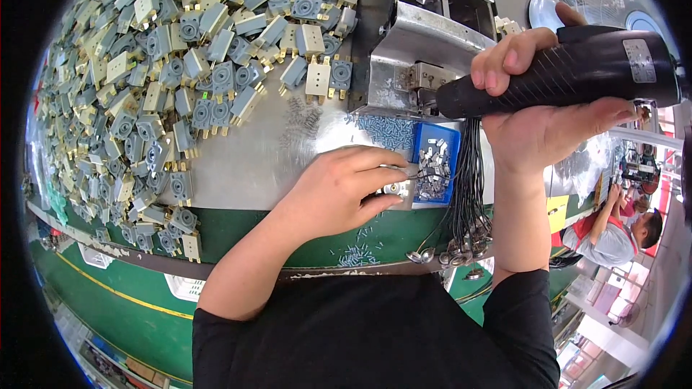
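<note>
My right hand [533,122] is wrapped round the thick ribbed black body of a power screwdriver [569,72], raised above the bench at the right. Its narrower end points left toward the metal machine, and its bit cannot be made out. Low over the bench, my left hand [346,187] curls its fingers and thumb around a small round metal part [393,189]. What lies under that part is mostly hidden. A dark wire runs from these fingertips across a blue tray [455,166] of small metal pieces, just right of the hand.
Grey and cream switch-like blocks [191,65] are heaped at the left. Small screws [389,132] lie behind my left hand, others [358,256] at the front edge. Black cables [470,173] with round metal ends hang beside the tray. A metal machine [425,36] stands behind; a co-worker [613,234] sits far right.
</note>
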The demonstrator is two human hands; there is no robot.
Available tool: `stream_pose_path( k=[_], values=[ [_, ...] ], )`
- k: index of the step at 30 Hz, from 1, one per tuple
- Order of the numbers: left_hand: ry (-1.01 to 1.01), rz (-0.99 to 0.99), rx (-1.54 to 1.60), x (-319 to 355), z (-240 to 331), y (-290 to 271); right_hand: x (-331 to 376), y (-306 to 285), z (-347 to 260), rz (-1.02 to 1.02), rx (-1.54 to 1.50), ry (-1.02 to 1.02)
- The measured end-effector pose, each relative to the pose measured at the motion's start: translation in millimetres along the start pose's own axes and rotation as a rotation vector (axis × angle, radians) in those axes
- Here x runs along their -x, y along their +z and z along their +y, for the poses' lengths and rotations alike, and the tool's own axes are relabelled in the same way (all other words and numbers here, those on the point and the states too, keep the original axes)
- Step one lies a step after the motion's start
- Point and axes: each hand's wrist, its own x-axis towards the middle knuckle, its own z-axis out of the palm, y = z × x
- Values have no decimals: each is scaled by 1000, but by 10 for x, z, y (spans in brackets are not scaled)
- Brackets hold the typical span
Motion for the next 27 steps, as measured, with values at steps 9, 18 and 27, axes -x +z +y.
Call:
stream_pose_path(
  k=[9,18,27],
  values=[
    [-32,-1,-3,47,-41,-11,459,143,-506,-325,-190,144],
    [-41,26,-25,95,-74,18,884,191,-95,-228,-248,0],
    [-30,36,-8,109,-94,47,953,210,-43,-257,-198,-48]
  ],
)
